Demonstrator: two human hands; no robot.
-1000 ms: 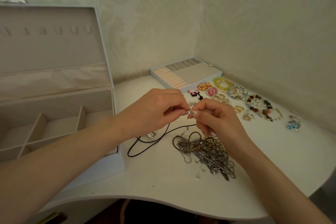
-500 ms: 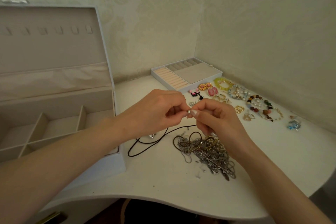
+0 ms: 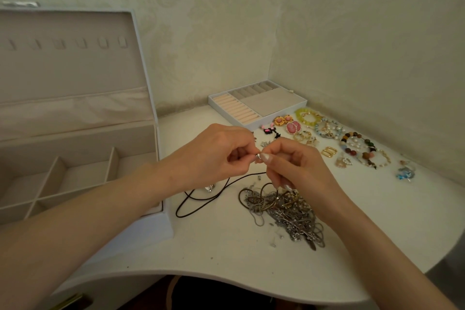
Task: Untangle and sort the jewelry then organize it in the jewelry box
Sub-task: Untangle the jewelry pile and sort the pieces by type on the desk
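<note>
Barely anything is shifting: left hand (image 3: pixel 216 156) and right hand (image 3: pixel 292 168), fingers curled, are both pinching the clasp (image 3: pixel 258 157) of the cord necklace (image 3: pixel 247 176) just right of the jewelry box (image 3: pixel 75 141), probably fastening it against retangling.

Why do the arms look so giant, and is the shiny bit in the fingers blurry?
Head view: the wide-angle lens stretches the forearms near the bottom edge. Head view: the small silver piece pinched by the left hand and right hand looks soft, too tiny for detail. Shadows are faint.
</note>
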